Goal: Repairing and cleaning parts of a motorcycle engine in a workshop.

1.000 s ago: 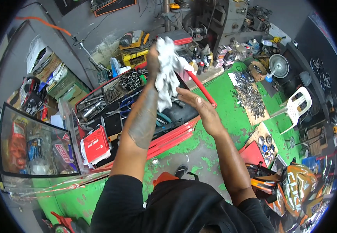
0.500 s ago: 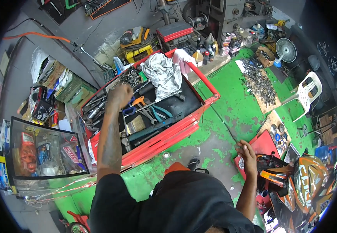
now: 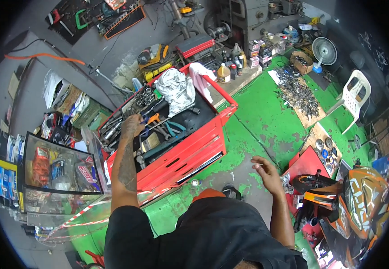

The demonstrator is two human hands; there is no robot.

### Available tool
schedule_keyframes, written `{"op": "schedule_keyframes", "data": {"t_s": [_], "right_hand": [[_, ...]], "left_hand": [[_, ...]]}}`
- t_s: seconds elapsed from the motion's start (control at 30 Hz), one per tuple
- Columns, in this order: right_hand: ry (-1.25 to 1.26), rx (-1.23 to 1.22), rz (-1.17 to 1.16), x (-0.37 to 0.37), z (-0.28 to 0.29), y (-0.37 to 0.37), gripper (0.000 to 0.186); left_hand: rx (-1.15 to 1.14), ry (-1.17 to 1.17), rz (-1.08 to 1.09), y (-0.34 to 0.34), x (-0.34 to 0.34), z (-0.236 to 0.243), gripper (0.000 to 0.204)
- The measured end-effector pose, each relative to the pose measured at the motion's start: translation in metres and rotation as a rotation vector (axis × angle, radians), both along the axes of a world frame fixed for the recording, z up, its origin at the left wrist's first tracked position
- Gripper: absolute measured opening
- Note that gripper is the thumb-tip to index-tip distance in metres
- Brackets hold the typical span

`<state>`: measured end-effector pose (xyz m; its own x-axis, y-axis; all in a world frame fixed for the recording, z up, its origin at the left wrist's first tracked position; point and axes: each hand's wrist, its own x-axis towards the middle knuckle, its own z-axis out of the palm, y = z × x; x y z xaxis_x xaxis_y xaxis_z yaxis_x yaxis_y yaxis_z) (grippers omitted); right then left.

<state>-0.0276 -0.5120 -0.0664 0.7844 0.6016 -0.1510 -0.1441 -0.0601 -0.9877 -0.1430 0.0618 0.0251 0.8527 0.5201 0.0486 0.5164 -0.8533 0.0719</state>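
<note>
Cart [image 3: 181,167], red, bore tools | left hand [image 3: 134,125]: sat curled over metal tools [image 3: 111,131] toward the left end; its grip could not be told | orange-handled tool [image 3: 153,119]: lay just right of that hand | white rag [image 3: 175,92]: lay near the far right corner | right hand [image 3: 266,174]: hung empty, fingers loosely spread, apart from the near edge

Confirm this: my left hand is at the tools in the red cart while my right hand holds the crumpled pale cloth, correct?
Not quite: your right hand is empty. The head view shows the crumpled pale cloth lying in the red cart. Your left hand is at the tools there, as you said.
</note>
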Motion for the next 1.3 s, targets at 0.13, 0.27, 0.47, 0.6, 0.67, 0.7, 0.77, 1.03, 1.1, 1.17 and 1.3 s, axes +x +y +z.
{"op": "schedule_keyframes", "data": {"t_s": [0.13, 0.27, 0.47, 0.6, 0.67, 0.7, 0.77, 1.03, 1.1, 1.17, 1.3], "right_hand": [[0.125, 0.057, 0.056, -0.011, 0.03, 0.005, 0.037], [0.19, 0.167, 0.17, -0.006, 0.077, 0.041, 0.035], [-0.286, 0.337, 0.105, 0.017, 0.151, 0.097, 0.042], [-0.428, 0.37, -0.025, 0.033, 0.158, 0.115, 0.044], [-0.261, 0.449, -0.206, 0.04, 0.143, 0.122, 0.043], [-0.307, 0.441, -0.258, 0.046, 0.14, 0.125, 0.039], [-0.26, 0.49, -0.12, 0.058, 0.145, 0.132, 0.039], [0.24, 0.701, 0.099, 0.076, 0.141, 0.129, 0.057], [0.438, 0.819, 0.109, 0.076, 0.141, 0.123, 0.067], [0.455, 0.817, 0.128, 0.075, 0.119, 0.123, 0.071], [0.233, 0.818, 0.151, 0.081, 0.113, 0.126, 0.075]], "left_hand": [[0.078, -0.368, 0.072, -0.066, 0.007, 0.066, 0.018], [-0.292, -0.855, -0.182, -0.17, 0.024, 0.117, 0.016], [-0.15, -1.114, -0.848, -0.264, 0.053, 0.134, 0.029], [-0.078, -1.053, -1.086, -0.278, 0.07, 0.139, 0.034], [-0.051, -1.038, -1.162, -0.272, 0.084, 0.139, 0.044], [-0.048, -0.999, -1.237, -0.268, 0.091, 0.14, 0.043], [-0.052, -0.916, -1.367, -0.256, 0.103, 0.139, 0.031], [-0.078, -0.56, -1.613, -0.241, 0.165, 0.136, 0.024], [-0.154, -0.474, -1.688, -0.231, 0.181, 0.129, 0.027], [-0.245, -0.384, -1.798, -0.233, 0.197, 0.123, 0.033], [-0.297, -0.371, -1.842, -0.237, 0.216, 0.116, 0.031]]}}
